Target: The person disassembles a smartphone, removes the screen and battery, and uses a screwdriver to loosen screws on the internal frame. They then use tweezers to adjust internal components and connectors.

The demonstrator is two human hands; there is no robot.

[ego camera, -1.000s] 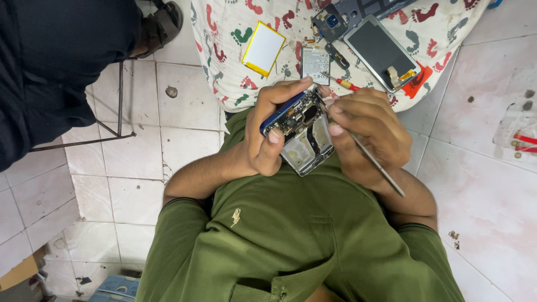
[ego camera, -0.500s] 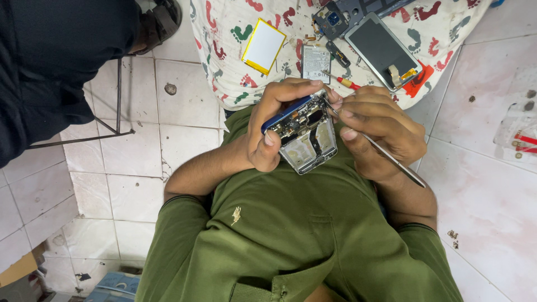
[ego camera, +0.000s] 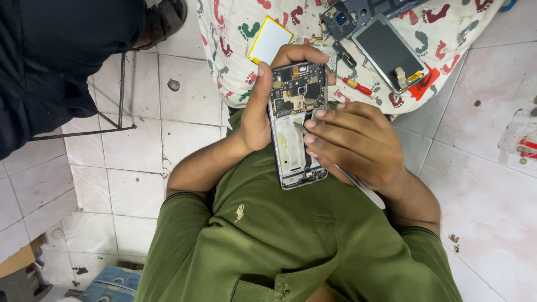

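Observation:
My left hand (ego camera: 260,109) grips an opened phone (ego camera: 296,120) by its left edge and top, with the back cover off. The circuit board shows at the phone's top, and a pale empty battery bay lies below it. My right hand (ego camera: 352,145) rests its fingers on the phone's right side and holds a thin metal tool (ego camera: 363,191). The tool's tip sits in the battery bay. Both hands are above my green shirt.
A white cloth with coloured footprints (ego camera: 235,50) lies on the tiled floor. On it are a yellow-edged battery (ego camera: 270,40), a phone screen panel (ego camera: 389,53), a red-handled screwdriver (ego camera: 357,86) and a dark camera frame (ego camera: 340,19). Another person in dark clothes (ego camera: 56,61) sits at upper left by a metal frame (ego camera: 120,95).
The phone has turned from a tilt to face the camera, its long side upright. My right hand has moved down onto the phone, bringing the tool tip into the battery bay.

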